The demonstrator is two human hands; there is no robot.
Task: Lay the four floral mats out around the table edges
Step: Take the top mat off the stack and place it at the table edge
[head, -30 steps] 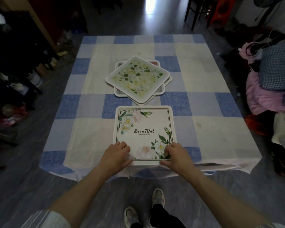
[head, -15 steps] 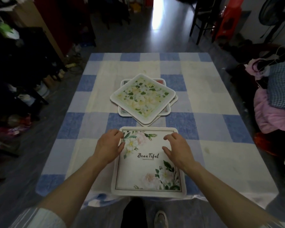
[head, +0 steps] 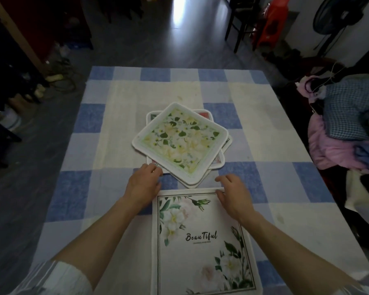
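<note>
Your mat with the word "Beautiful" [head: 202, 241] lies flat at the near edge of the counter [head: 264, 116], straight in front of you; its near rim is cut off by the bottom of the view, so how it sits against the counter's edge is not visible. Your right grip [head: 232, 194] is released, fingers loosely spread and holding nothing, the thumb over that mat's far right corner; whether it touches the rim is hard to tell. Your left grip [head: 144, 184] sits just left of the same mat's far left corner, its back towards the camera and its fingertips at the near left corner of the stack, so you cannot tell whether it pinches anything or only rests there. The stack sits in the middle of the counter: the top mat [head: 180, 141], yellow and green flowers, is turned cornerwise and hides most of what lies beneath. Under it the second mat [head: 205, 114] shows only a reddish far corner and strips of white rim, and below that a third rim [head: 192, 185] peeks out as a thin sliver at the near corner. A blue and white checked cloth [head: 115, 124] covers the counter. To the right lies a pile of clothes [head: 339, 135], partly out of frame; the left side of the room is too dark to read
</note>
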